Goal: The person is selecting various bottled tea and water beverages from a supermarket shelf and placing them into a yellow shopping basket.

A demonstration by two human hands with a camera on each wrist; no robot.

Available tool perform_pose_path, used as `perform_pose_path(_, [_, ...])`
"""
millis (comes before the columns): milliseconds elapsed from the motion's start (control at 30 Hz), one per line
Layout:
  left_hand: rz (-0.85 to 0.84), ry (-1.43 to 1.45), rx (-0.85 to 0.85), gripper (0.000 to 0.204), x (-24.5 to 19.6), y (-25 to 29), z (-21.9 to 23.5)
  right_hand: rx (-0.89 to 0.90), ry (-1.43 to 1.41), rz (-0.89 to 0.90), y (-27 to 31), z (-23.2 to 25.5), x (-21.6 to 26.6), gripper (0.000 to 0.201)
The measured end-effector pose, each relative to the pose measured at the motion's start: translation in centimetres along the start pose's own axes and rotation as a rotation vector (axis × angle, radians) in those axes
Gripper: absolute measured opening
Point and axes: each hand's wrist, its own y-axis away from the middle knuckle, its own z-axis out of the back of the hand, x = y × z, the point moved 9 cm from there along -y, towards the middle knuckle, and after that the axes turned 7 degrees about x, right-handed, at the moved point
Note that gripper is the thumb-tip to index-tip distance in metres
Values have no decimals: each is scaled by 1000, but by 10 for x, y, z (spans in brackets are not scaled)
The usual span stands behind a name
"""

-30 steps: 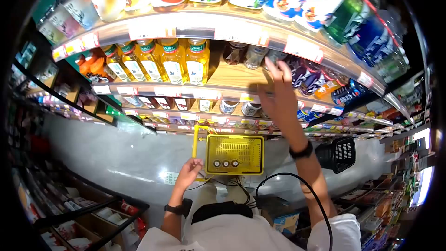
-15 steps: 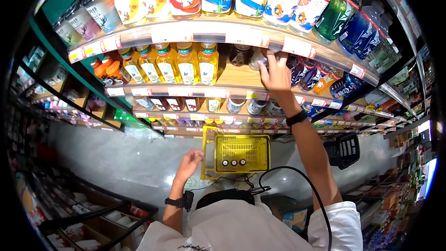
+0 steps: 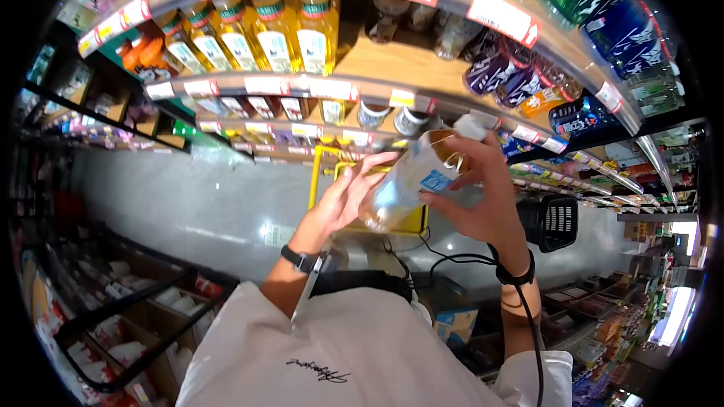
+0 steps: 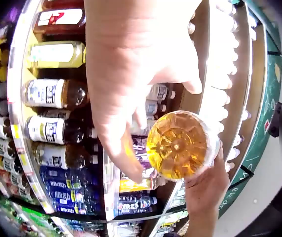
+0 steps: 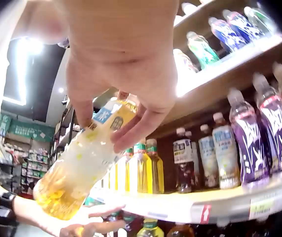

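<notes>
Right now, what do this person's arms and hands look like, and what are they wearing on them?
Both the left hand and right hand are ungloved. Each wrist has a dark band: left band, right band. A thin black cable passes the right wrist and runs down the arm. The pale, loose sleeves are short, leaving the forearms bare.

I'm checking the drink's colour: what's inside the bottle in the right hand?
Amber liquid shows through the clear bottom of the bottle; its label covers the contents behind it.
</notes>
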Motion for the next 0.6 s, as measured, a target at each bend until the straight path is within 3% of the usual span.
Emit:
perform_pose_path(33, [15,10,49,78,19,-3,2,26,-16,-16,9,-4,-11,73])
perform_pose_path(67, [78,-129,3,81,40,1,12,106,-114,-139,17,-12,-29,75])
perform_pose_path(100, [148,-150,10,80,52,0,-6,186,-208,-264,26,-21,-46,76])
perform_pose_path(167, [337,33,11,81,100,12,14,232,-122,-205,41,-21,-72,70])
perform_pose_path(200, [358,17,-149,79,116,28,31,341,-208,-330,63,-29,-116,64])
perform_pose_path(233, [341,-168,-122,80,142,36,61,447,-290,-456,85,-39,-154,58])
perform_pose_path(267, [389,-175,-143,77,155,38,63,492,-277,-389,92,-42,-160,40])
perform_pose_path(300, [437,-180,-163,75,168,40,68,521,-286,-400,100,-46,-168,40])
perform_pose_path(367, [424,-203,-187,70,203,41,94,716,-469,-838,143,-74,-211,29])
perform_pose_path(400, [420,-252,-186,65,220,44,112,640,-452,-695,155,-87,-232,23])
perform_pose_path(433, [407,-229,-187,61,248,51,145,672,-462,-714,175,-110,-261,23])
perform_pose_path(500, [477,-422,-373,62,259,62,174,592,-347,-773,197,-121,-292,23])
perform_pose_path(533, [353,-802,-527,55,255,73,207,555,-169,-725,202,-136,-309,26])
perform_pose_path(567, [349,-787,-552,55,268,83,216,537,-48,-616,204,-146,-312,33])
perform_pose_path(600, [364,-718,-776,51,277,109,239,573,73,-566,216,-169,-324,33])
